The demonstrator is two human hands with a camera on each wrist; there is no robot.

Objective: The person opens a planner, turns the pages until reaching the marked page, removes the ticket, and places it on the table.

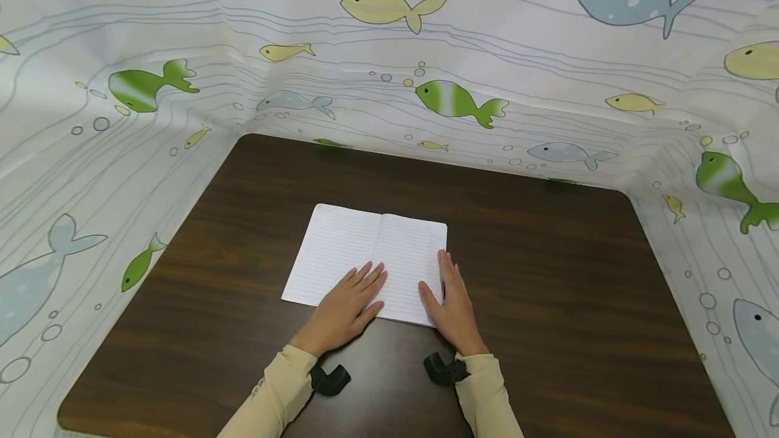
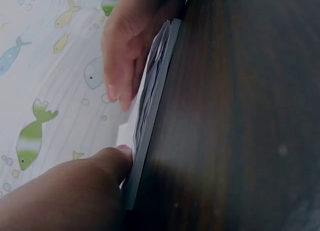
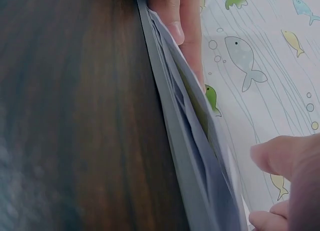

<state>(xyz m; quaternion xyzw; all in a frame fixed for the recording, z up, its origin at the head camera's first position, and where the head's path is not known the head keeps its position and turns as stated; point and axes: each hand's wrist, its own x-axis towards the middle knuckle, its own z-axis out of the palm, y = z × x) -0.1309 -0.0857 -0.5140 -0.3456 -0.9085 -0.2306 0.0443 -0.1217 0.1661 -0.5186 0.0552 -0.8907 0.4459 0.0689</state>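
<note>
An open notebook (image 1: 341, 238) with lined white pages lies on the dark wooden table (image 1: 548, 276). My left hand (image 1: 347, 309) rests on its lower middle near the fold, fingers straight and pointing up the page. At the right edge is my right hand (image 1: 453, 303), its thumb over the right page and its fingers along the side. The left wrist view shows the left thumb (image 2: 112, 161) at the notebook's near edge. Seen from the right wrist, the right thumb (image 3: 280, 153) stands apart from the slightly lifted pages (image 3: 200, 121).
Black wrist straps (image 1: 331, 379) sit at both sleeve cuffs. A white curtain (image 1: 517, 53) printed with fish surrounds the table at the back and sides. Bare tabletop extends left, right and behind the notebook.
</note>
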